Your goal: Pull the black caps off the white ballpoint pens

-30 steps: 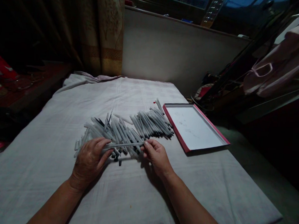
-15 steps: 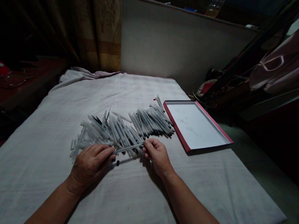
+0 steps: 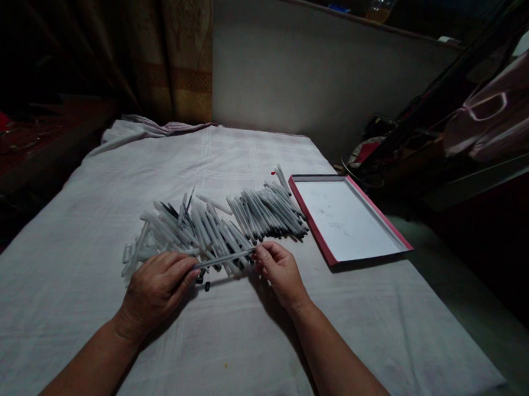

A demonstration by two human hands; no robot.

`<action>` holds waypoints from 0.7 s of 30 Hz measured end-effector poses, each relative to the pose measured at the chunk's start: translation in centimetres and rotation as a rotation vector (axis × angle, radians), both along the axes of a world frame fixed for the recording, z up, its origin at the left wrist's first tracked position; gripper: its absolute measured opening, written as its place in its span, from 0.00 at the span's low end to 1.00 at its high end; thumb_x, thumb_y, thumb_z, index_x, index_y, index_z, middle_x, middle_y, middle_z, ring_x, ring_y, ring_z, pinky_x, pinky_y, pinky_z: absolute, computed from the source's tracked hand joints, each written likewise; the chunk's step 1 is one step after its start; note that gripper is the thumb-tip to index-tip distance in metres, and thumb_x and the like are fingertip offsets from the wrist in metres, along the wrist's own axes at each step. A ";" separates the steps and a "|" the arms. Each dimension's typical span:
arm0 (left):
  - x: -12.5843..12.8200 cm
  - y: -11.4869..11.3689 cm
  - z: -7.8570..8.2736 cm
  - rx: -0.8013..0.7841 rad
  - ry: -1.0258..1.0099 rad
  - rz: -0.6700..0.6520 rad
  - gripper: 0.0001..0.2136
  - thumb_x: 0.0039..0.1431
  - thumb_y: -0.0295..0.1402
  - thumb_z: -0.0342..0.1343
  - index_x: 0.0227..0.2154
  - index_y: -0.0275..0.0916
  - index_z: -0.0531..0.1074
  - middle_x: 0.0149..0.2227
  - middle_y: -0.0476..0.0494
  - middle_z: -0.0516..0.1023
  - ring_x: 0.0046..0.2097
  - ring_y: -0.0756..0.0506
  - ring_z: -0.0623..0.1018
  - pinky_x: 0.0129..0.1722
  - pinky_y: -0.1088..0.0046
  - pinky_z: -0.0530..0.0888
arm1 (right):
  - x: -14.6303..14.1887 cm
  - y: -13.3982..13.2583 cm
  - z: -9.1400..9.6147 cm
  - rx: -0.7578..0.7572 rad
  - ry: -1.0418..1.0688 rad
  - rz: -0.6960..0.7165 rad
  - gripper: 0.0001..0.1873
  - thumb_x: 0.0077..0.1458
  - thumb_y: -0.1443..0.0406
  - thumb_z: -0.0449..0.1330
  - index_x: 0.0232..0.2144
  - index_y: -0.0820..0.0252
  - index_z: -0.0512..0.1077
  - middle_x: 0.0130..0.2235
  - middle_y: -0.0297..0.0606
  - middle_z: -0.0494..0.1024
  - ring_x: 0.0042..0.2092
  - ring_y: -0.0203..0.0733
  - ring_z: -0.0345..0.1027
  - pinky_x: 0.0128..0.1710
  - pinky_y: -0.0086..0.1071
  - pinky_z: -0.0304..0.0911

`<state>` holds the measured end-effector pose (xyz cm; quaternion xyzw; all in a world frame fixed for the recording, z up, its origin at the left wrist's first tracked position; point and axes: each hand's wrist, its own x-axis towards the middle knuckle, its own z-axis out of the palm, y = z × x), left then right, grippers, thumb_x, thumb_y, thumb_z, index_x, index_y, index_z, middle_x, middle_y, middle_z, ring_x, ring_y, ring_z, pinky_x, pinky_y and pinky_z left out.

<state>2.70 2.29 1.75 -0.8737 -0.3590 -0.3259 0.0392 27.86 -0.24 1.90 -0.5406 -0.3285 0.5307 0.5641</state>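
My left hand (image 3: pixel 157 288) and my right hand (image 3: pixel 280 274) stretch a slim clear pen (image 3: pixel 224 259) between them, just above the near side of a pile. The left thumb and fingers pinch one end, the right fingertips the other; both tips are hidden. Behind them lie many clear pen parts (image 3: pixel 207 224), loosely strewn. A tidier row of black-tipped pens (image 3: pixel 266 213) lies to the right. Clear caps or tubes (image 3: pixel 142 245) are heaped beside my left hand. A small black plug (image 3: pixel 207 286) rests on the cloth near my left fingers.
A shallow red-edged box lid (image 3: pixel 347 223) with a white inside lies right of the pens. A pale checked cloth (image 3: pixel 239 350) covers the table. A small red piece (image 3: pixel 273 173) lies near the far pens. Behind are a curtain (image 3: pixel 183 52) and a wall (image 3: pixel 288 75).
The left end of the pen shows slightly more beyond my left fingers, and my left hand sits a little further left. The view has shifted slightly; both hands keep their pinch.
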 end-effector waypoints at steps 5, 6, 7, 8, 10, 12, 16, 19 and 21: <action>0.1 0.1 0.0 0.022 -0.002 -0.026 0.10 0.68 0.37 0.51 0.39 0.40 0.75 0.34 0.45 0.80 0.35 0.45 0.78 0.36 0.69 0.73 | 0.3 -0.1 0.2 0.041 -0.010 0.057 0.15 0.41 0.56 0.72 0.28 0.59 0.76 0.22 0.28 0.72 0.25 0.32 0.61 0.25 0.27 0.57; 0.1 0.1 0.0 0.021 0.003 -0.027 0.09 0.68 0.37 0.51 0.39 0.39 0.75 0.34 0.45 0.80 0.35 0.45 0.78 0.35 0.69 0.73 | 0.3 -0.2 0.3 0.044 0.000 0.062 0.15 0.40 0.58 0.72 0.30 0.58 0.77 0.24 0.29 0.73 0.26 0.33 0.63 0.26 0.27 0.58; 0.1 0.1 0.0 0.020 0.007 -0.027 0.09 0.68 0.37 0.51 0.39 0.39 0.75 0.34 0.45 0.80 0.35 0.45 0.78 0.35 0.69 0.72 | 0.3 -0.2 0.4 0.045 0.009 0.065 0.15 0.40 0.59 0.72 0.31 0.58 0.77 0.25 0.30 0.74 0.27 0.33 0.64 0.26 0.27 0.58; 0.1 0.1 0.0 0.020 0.011 -0.026 0.09 0.68 0.37 0.51 0.39 0.39 0.75 0.34 0.45 0.80 0.35 0.45 0.78 0.35 0.69 0.72 | 0.3 -0.2 0.5 0.044 0.015 0.066 0.15 0.40 0.59 0.72 0.32 0.58 0.78 0.27 0.30 0.75 0.28 0.34 0.65 0.27 0.27 0.59; 0.0 0.1 0.0 0.025 0.010 -0.027 0.09 0.68 0.37 0.51 0.40 0.39 0.75 0.34 0.44 0.80 0.35 0.45 0.78 0.35 0.69 0.72 | 0.3 -0.2 0.4 0.032 0.014 0.069 0.16 0.41 0.58 0.71 0.33 0.58 0.78 0.27 0.31 0.75 0.28 0.34 0.65 0.26 0.27 0.59; 0.0 0.1 0.0 0.025 0.004 -0.032 0.09 0.68 0.37 0.52 0.39 0.39 0.75 0.34 0.44 0.80 0.35 0.45 0.78 0.36 0.69 0.72 | 0.3 -0.2 0.2 0.020 -0.003 0.067 0.15 0.43 0.56 0.70 0.31 0.59 0.77 0.25 0.30 0.74 0.26 0.33 0.63 0.25 0.27 0.59; 0.1 0.2 0.2 0.030 0.006 -0.027 0.09 0.68 0.37 0.51 0.39 0.40 0.75 0.34 0.45 0.80 0.35 0.45 0.78 0.36 0.69 0.72 | 0.4 -0.2 -0.1 0.035 -0.029 0.079 0.14 0.43 0.57 0.70 0.28 0.60 0.76 0.23 0.29 0.72 0.25 0.32 0.61 0.25 0.27 0.59; 0.2 0.2 0.3 0.048 0.015 -0.030 0.09 0.68 0.37 0.51 0.39 0.40 0.74 0.34 0.45 0.79 0.35 0.45 0.77 0.35 0.69 0.71 | 0.6 -0.3 0.0 0.042 -0.022 0.099 0.12 0.42 0.60 0.70 0.30 0.59 0.77 0.26 0.31 0.75 0.26 0.32 0.63 0.25 0.26 0.59; 0.2 0.2 0.2 0.054 0.014 -0.033 0.09 0.68 0.36 0.51 0.39 0.40 0.74 0.34 0.45 0.79 0.35 0.45 0.77 0.36 0.69 0.72 | 0.6 -0.3 0.1 0.043 -0.009 0.100 0.15 0.42 0.61 0.70 0.35 0.58 0.78 0.30 0.33 0.77 0.27 0.34 0.65 0.24 0.26 0.59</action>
